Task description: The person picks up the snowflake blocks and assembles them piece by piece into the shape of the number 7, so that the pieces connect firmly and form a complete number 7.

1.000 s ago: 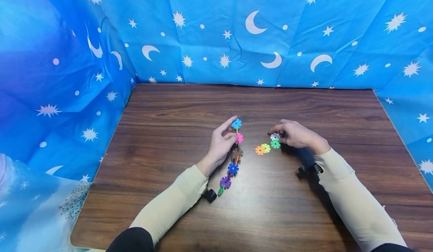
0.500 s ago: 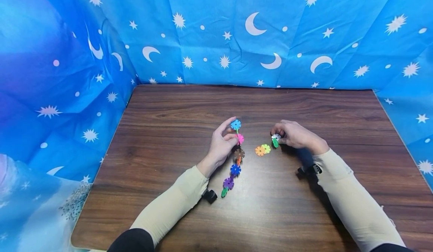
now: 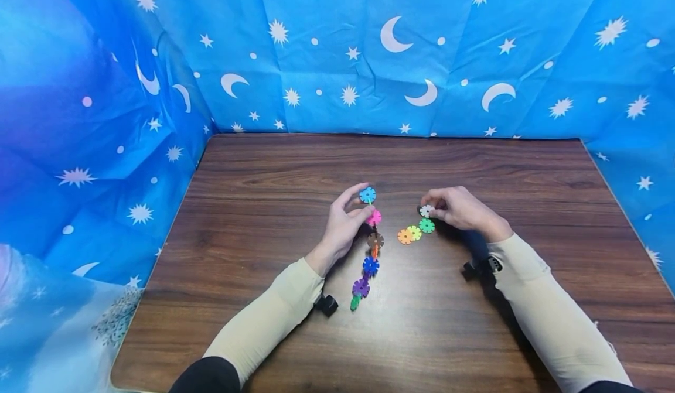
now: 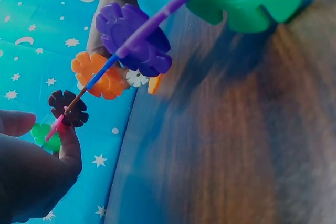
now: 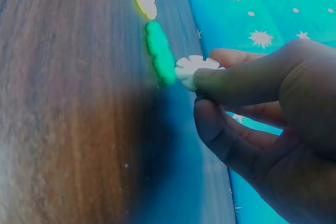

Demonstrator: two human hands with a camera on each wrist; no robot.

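My left hand (image 3: pixel 341 226) pinches the pink disc (image 3: pixel 375 217) in a chain of notched plastic snowflake discs. A light blue disc (image 3: pixel 367 195) tops the chain, near the index fingertip. Below the pink one follow a brown disc (image 3: pixel 375 240), a dark blue disc (image 3: pixel 371 265), a purple disc (image 3: pixel 361 288) and a green end disc (image 3: pixel 355 303). To the right, my right hand (image 3: pixel 460 208) pinches a white snowflake disc (image 5: pixel 194 69) between thumb and fingers. A loose green disc (image 3: pixel 426 225) lies close beside the white one on the table.
A yellow-green disc (image 3: pixel 415 232) and an orange disc (image 3: pixel 405 236) lie overlapping between the hands. The wooden table (image 3: pixel 253 170) backs onto a blue star-patterned cloth (image 3: pixel 316 65).
The chain's lower end has swung right. Half a second ago the green disc by my right hand looked tipped up; now it looks flat. The white disc has shifted slightly left and up.
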